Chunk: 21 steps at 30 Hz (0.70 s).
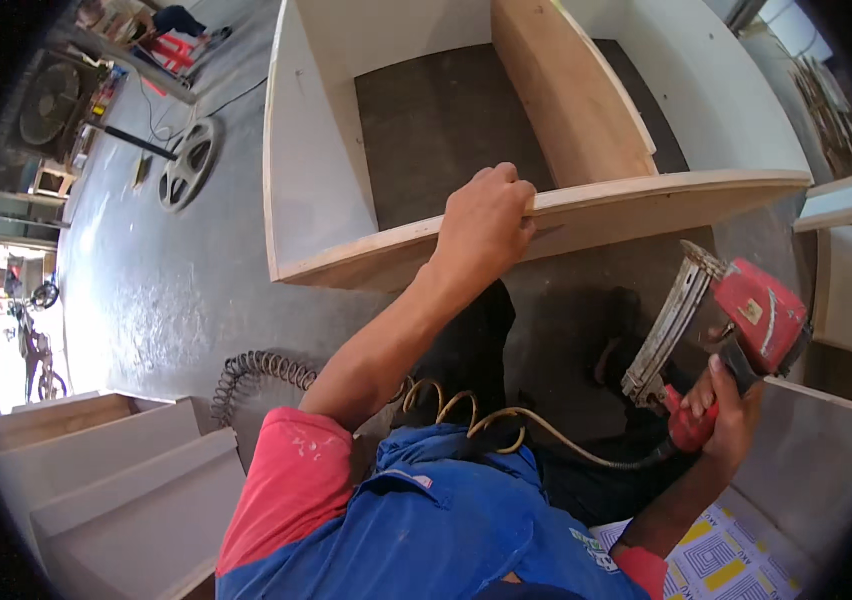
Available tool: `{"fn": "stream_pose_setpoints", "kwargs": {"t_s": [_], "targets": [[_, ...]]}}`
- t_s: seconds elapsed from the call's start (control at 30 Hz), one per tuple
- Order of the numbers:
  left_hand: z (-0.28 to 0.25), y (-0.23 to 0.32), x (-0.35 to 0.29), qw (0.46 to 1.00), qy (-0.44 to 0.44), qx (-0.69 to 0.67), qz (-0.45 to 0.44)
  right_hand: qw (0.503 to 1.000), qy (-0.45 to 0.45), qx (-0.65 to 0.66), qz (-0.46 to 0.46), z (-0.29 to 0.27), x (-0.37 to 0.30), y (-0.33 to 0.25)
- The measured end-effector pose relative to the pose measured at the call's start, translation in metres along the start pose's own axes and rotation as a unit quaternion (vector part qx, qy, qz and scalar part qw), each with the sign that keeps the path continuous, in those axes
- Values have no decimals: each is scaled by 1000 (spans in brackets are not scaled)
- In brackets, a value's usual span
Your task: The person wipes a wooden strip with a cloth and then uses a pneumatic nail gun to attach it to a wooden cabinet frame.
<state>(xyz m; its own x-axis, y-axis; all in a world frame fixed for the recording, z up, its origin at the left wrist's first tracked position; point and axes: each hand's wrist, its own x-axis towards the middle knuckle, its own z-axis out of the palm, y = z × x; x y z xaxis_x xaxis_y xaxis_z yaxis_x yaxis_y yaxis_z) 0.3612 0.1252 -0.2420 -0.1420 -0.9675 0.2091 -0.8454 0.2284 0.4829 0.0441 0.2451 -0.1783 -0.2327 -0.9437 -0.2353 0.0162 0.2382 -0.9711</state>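
In front of me stands a wooden cabinet frame (318,140) with white inner faces and a bare wood divider (581,95). My left hand (491,212) is closed over the near plywood edge (626,190) of this frame, about midway along it. A thin pointed sliver shows beside its fingers; I cannot make out what it is. My right hand (721,405) grips the handle of a red pneumatic nail gun (761,310), held off to the right, apart from the cabinet. A coiled air hose (536,425) runs from the handle across my body to the left.
White panels (136,490) stand at lower left, and more board pieces (846,290) at right. A patterned sheet (721,560) lies at lower right. On the floor at left is a pedestal fan (191,165). A person (171,22) sits far back near a red stool (174,52).
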Motion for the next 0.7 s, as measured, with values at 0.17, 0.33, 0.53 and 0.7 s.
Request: {"fn": "stream_pose_setpoints", "kwargs": {"t_s": [0.17,0.33,0.53,0.7], "targets": [[7,-6,4,999,-3,23,31,1000,19,-2,11,5,-3,-2],[4,-5,7,999,-3,14,51,999,-27,-22,15,2,-6,-4],[6,-2,0,998,17,-5,56,999,-35,-34,8,4,-6,-4],[8,10,-7,995,65,-47,57,995,-81,-66,8,6,-1,-19]]}}
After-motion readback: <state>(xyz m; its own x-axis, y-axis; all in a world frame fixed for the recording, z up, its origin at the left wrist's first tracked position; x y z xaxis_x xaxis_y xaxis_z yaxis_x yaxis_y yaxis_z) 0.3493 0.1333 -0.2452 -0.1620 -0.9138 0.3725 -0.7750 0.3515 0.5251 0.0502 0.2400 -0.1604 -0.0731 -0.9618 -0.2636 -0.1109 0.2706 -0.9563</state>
